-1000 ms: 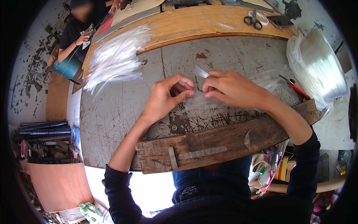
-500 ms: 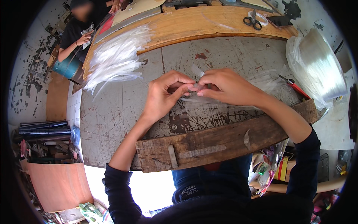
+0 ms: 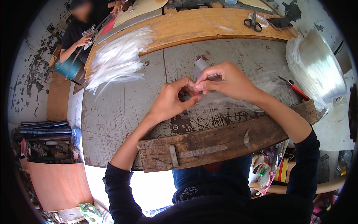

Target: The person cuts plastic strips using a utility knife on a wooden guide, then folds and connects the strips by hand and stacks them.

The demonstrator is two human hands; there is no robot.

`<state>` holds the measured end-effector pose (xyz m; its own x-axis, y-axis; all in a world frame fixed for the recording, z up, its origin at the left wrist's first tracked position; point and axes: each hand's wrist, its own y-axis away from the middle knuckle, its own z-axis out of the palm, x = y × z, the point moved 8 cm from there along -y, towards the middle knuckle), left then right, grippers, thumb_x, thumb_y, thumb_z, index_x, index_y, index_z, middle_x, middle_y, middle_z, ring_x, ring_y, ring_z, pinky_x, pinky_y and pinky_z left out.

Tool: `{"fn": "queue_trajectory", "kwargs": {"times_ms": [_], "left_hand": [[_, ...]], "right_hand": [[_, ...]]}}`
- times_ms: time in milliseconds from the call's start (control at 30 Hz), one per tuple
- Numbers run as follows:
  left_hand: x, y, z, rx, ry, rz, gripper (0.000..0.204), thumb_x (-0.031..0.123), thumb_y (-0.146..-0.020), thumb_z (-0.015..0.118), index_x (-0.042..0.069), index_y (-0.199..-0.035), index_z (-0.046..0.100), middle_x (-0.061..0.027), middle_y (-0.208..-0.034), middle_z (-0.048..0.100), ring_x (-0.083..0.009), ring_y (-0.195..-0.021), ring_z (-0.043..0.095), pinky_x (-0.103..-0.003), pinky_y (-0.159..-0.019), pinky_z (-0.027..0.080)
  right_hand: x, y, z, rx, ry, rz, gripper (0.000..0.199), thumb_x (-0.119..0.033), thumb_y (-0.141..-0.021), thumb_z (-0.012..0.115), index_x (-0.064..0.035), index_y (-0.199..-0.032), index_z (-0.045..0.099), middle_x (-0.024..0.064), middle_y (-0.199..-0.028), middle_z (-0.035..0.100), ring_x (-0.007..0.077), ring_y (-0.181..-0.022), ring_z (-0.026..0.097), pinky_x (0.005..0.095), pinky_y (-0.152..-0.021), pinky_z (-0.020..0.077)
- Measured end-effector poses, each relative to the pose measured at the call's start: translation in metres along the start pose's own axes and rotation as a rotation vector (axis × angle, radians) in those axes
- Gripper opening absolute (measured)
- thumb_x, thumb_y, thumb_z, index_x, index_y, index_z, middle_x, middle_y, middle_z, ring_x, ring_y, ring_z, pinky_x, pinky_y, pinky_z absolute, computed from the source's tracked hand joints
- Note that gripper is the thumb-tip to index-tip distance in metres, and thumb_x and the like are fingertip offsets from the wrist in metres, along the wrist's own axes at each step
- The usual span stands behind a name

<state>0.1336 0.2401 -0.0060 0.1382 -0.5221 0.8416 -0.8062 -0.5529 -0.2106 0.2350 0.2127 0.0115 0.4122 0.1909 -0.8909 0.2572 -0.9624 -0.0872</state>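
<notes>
The thumb and index finger of the right hand [image 3: 228, 83] meet in a narrow pinch on a clear strip [image 3: 201, 64], whose wider end sticks out past the knuckles toward the far edge of the table. Just beside it, the fingers of the left hand [image 3: 172, 98] are curled, their tips touching or nearly touching the right thumb, while the left thumb stands apart below; whether they also grip the strip cannot be told. Both hands are above the middle of the scratched grey table [image 3: 115, 115]. Under and to the right of the right hand, loose clear strips [image 3: 266, 85] spread toward the right edge, near a red-handled tool [image 3: 297, 90]. A rough wooden plank [image 3: 216, 137] lies along the near edge, beneath the right forearm. At the right edge stands a big clear roll [image 3: 322, 63], partly wrapped in a plastic bag [image 3: 295, 59]. A wooden board [image 3: 182, 28] runs along the far edge, bearing black-handled scissors [image 3: 253, 24], a white ring [image 3: 263, 21] and a dark phone [image 3: 280, 23]. A heap of whitish strips [image 3: 117, 59] covers the far left corner, and beyond it another person [image 3: 76, 35] sits by a blue-green drum [image 3: 69, 68].
</notes>
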Motion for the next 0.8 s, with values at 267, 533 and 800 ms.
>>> {"fn": "queue_trajectory", "kwargs": {"times_ms": [267, 533, 800], "left_hand": [[-0.002, 0.0, -0.005, 0.054, -0.038, -0.018, 0.02, 0.012, -0.074, 0.068, 0.001, -0.086, 0.058, -0.0082, -0.074, 0.064, -0.0149, -0.069, 0.063, -0.027, -0.06, 0.048], [0.002, -0.001, -0.001, 0.042, -0.125, 0.046, 0.026, 0.011, -0.074, 0.068, 0.004, -0.096, 0.057, -0.0037, -0.083, 0.062, -0.0099, -0.073, 0.057, -0.022, -0.061, 0.044], [0.013, 0.002, -0.002, 0.083, -0.242, 0.225, 0.036, 0.011, -0.07, 0.071, 0.006, -0.102, 0.058, -0.0063, -0.091, 0.057, -0.0154, -0.081, 0.057, -0.027, -0.068, 0.048]], "right_hand": [[-0.017, 0.001, -0.031, 0.241, -0.624, -0.083, 0.018, -0.012, -0.085, 0.056, 0.0042, -0.092, 0.058, 0.0175, -0.096, 0.06, 0.0224, -0.088, 0.062, 0.0306, -0.08, 0.0514], [-0.024, 0.0, -0.063, 0.333, -0.751, -0.236, 0.02, -0.014, -0.085, 0.054, 0.0021, -0.098, 0.055, 0.0181, -0.105, 0.057, 0.0237, -0.1, 0.057, 0.0324, -0.087, 0.0475], [0.006, 0.055, -0.206, 0.894, -0.737, -0.384, 0.023, -0.024, -0.091, 0.046, -0.0015, -0.097, 0.05, 0.0086, -0.098, 0.055, 0.0138, -0.086, 0.05, 0.0305, -0.09, 0.0411]]}}
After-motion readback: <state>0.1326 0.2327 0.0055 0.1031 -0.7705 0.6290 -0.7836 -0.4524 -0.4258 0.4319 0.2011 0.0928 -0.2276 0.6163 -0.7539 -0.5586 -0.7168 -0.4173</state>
